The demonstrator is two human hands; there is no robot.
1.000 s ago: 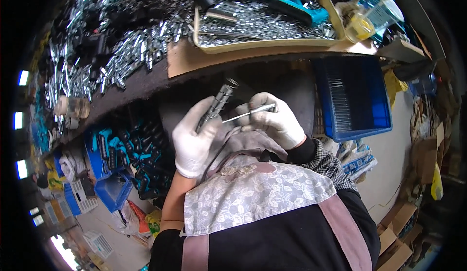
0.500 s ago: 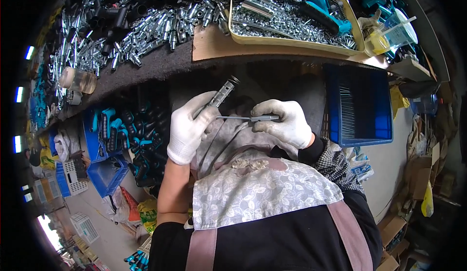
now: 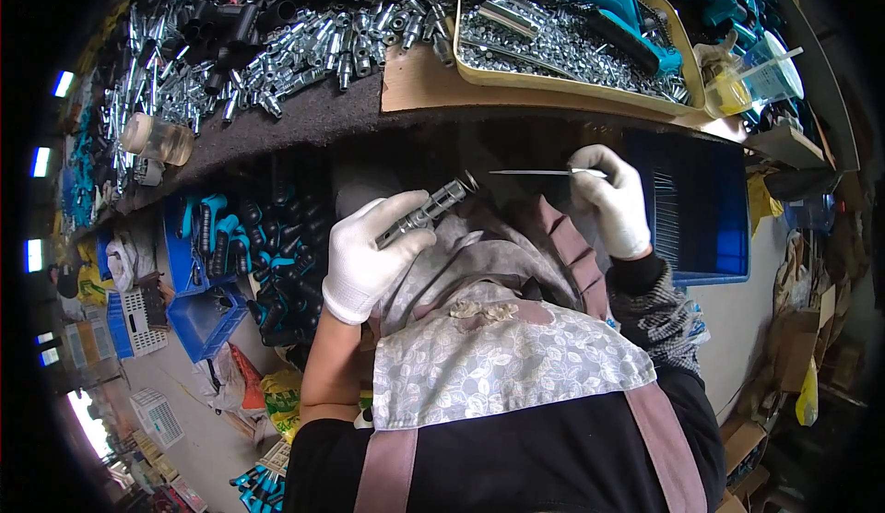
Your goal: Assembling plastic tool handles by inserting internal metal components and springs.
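Below the counter (image 3: 350, 112) edge, a metal handle (image 3: 422, 215) is gripped by the left hand (image 3: 369, 255); a thin rod (image 3: 535, 173), pinched by the right hand (image 3: 610, 201), is not yet inserted.

A yellow bag (image 3: 283, 393) with green print is seen on the floor at lower left, just beside a red packet (image 3: 241, 377). Brown cardboard boxes (image 3: 795, 329) are stacked at the right edge, near a yellow packet (image 3: 809, 402). No screens or signs are visible.
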